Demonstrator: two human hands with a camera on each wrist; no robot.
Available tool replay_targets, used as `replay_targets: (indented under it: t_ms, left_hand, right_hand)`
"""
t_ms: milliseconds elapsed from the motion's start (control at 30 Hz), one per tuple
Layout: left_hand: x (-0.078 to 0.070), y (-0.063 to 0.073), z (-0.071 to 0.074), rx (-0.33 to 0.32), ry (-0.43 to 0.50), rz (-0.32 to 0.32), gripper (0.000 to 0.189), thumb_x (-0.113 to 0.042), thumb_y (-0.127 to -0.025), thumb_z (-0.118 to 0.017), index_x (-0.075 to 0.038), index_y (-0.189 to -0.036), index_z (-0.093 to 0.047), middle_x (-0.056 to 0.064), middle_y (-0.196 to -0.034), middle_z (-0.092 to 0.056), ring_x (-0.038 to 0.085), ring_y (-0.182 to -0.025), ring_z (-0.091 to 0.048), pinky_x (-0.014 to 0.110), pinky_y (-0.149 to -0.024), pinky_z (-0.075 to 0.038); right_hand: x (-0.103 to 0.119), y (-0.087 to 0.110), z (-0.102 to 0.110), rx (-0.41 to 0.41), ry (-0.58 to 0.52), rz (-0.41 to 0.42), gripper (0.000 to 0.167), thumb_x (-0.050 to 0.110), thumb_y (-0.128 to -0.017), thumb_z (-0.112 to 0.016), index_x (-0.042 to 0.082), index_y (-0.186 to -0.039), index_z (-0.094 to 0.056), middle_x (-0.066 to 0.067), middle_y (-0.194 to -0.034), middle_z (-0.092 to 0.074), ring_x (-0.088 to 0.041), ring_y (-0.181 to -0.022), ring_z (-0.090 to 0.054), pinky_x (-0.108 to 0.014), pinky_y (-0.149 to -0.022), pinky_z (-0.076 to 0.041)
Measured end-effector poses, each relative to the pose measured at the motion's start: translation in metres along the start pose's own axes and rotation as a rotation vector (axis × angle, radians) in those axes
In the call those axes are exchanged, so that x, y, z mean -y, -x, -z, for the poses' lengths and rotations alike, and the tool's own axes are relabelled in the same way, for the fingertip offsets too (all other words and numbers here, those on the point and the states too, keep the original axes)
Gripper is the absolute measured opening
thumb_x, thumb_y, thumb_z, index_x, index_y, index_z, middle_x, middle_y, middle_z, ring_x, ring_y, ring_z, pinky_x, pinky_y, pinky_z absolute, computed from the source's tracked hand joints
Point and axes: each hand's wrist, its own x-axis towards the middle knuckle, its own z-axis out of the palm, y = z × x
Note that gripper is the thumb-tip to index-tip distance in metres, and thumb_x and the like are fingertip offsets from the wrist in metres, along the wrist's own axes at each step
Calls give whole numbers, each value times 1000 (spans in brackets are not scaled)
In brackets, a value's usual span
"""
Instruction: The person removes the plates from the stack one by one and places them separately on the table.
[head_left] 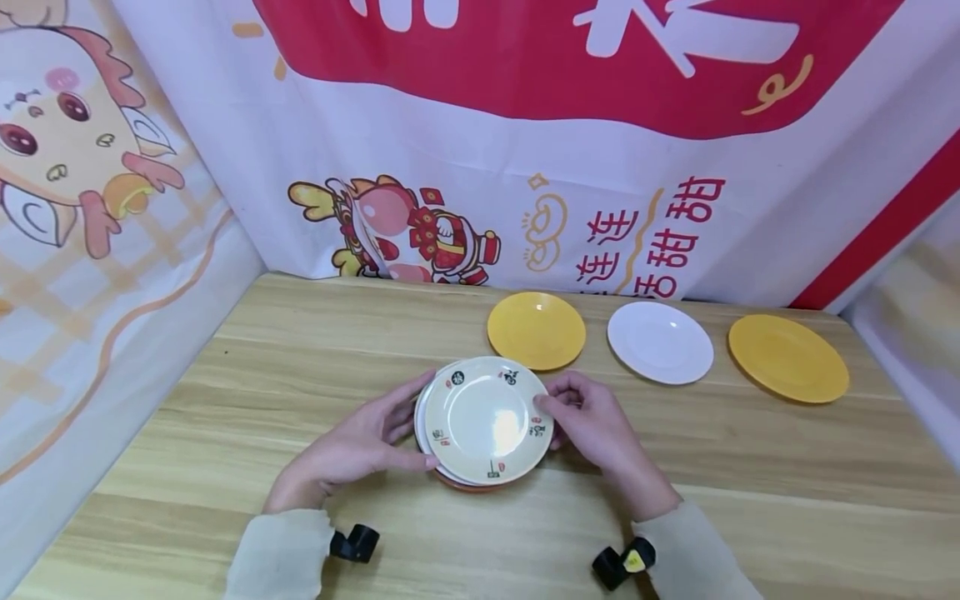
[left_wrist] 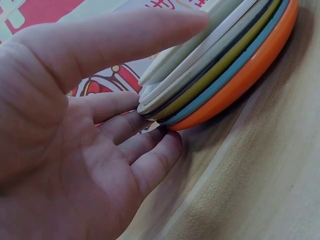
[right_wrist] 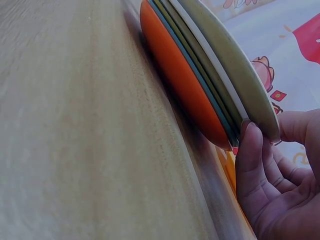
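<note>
A cream plate (head_left: 468, 417) with small dark and red drawings round its rim lies on top of a stack of plates. Under it come a white plate (right_wrist: 212, 52), greenish and teal plates, and an orange plate (left_wrist: 240, 95) at the bottom. My right hand (head_left: 596, 421) pinches the cream plate's right rim, thumb on top and fingers beneath. On the other side, my left hand (head_left: 360, 437) touches the stack's edge with extended fingers, its thumb reaching over the rim. The right wrist view shows the cream plate's right edge tilted up from the white one.
Behind the stack, a yellow plate (head_left: 536, 331), a white plate (head_left: 660, 343) and another yellow plate (head_left: 787, 358) lie in a row on the wooden table (head_left: 187, 467). A printed cloth (head_left: 465, 150) hangs along the table's back edge.
</note>
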Motion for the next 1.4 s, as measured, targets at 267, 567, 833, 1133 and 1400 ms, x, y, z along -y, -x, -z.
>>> replay_targets:
  t_ms: [267, 567, 833, 1133, 1400]
  left_hand:
    - [2, 2, 1, -4, -31, -13, 115, -12, -84, -91, -21, -174, -19, 12, -182, -17, 38, -166, -23, 46, -134, -28]
    - [-1, 0, 1, -11, -25, -17, 116, -10, -83, -91, -20, -173, -20, 14, -181, -19, 38, -165, -27, 43, -133, -32]
    - [1, 0, -1, -2, -11, -21, 115, -6, -83, -90, -19, -173, -20, 14, -180, -19, 38, -164, -28, 40, -131, -34]
    - [-1, 1, -3, -7, 14, -3, 117, -3, -82, -90, -21, -174, -20, 14, -180, -21, 37, -164, -28, 38, -130, -37]
    - [-4, 0, -4, -19, 4, 7, 116, -4, -81, -91, -21, -173, -22, 12, -180, -24, 36, -164, -30, 41, -131, -36]
  right_hand:
    - [-4, 0, -3, 19, -45, 20, 26, 23, -103, -72, 4, -120, -68, -10, -98, -68, -19, -71, -65, -26, -60, -63]
    - [-1, 0, 0, 12, -39, 24, 26, 24, -104, -71, 3, -120, -69, -11, -100, -69, -19, -72, -67, -27, -63, -65]
    - [-1, 1, 3, 15, -87, 11, 26, 20, -103, -71, 0, -119, -69, -11, -98, -70, -18, -71, -69, -30, -63, -67]
    - [-2, 3, 12, 7, -123, -26, 29, 20, -105, -69, -2, -123, -66, -11, -100, -68, -18, -75, -70, -30, -69, -69]
    - [-6, 5, 31, -21, -155, -52, 34, 20, -106, -68, -3, -130, -62, -9, -102, -67, -17, -80, -70, -28, -73, -69]
